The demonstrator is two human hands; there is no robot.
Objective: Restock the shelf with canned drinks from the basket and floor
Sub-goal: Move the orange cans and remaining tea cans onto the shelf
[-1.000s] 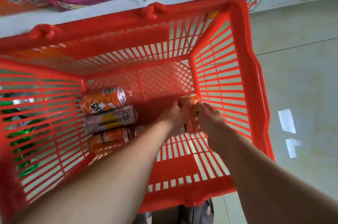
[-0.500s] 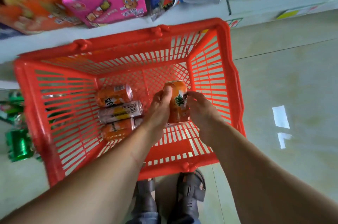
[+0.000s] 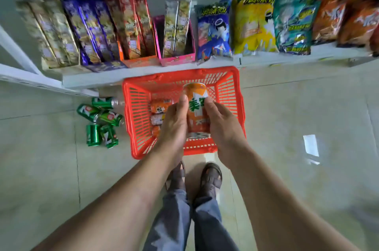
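An orange drink can (image 3: 196,107) is held upright above the red plastic basket (image 3: 134,115), which stands on the floor in front of the shelf (image 3: 92,79). My left hand (image 3: 174,125) grips the can's left side and my right hand (image 3: 223,127) grips its right side. Inside the basket lie more cans (image 3: 160,107), partly hidden behind my left hand. Several green cans (image 3: 100,121) lie scattered on the floor to the left of the basket.
The low white shelf carries boxed snacks (image 3: 131,25) on the left and snack bags (image 3: 254,23) on the right. My sandalled feet (image 3: 194,177) stand just behind the basket. Pale floor tiles (image 3: 297,117) stretch to the right.
Both hands lifted the orange can out of the basket's bottom and raised it well above the rim. The view pulled back and up, showing the shelf, floor cans and my feet.
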